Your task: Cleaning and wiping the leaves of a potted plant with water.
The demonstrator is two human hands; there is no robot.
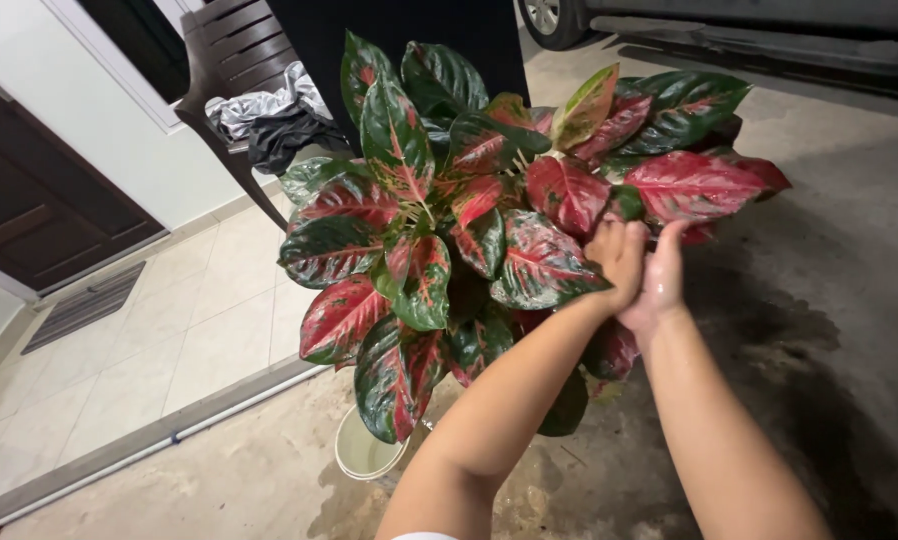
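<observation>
Red-and-green variegated leafy plant (469, 230) fills the middle of the view, its broad glossy leaves spreading out above a pale round pot (364, 455) whose rim shows beneath the lower leaves, standing on the grey concrete floor (849, 260). A dark wet patch spreads over that floor to the right of and under the plant. Beyond the concrete's left edge, past a low kerb with a thin white pipe (169, 440) along it, lies a beige tiled floor (199, 320) with a dark doormat (84, 305) before a brown door (29, 200). A dark brown plastic chair (234, 60) stands behind the plant with crumpled grey and black cloths (269, 115) on its seat. Both forearms reach in from the bottom edge to the plant's right side. The left hand (617, 262) and the right hand (661, 280) are pressed together there, fingers loosely curled at the edge of a leaf; whether either grip actually holds a leaf cannot be told.
</observation>
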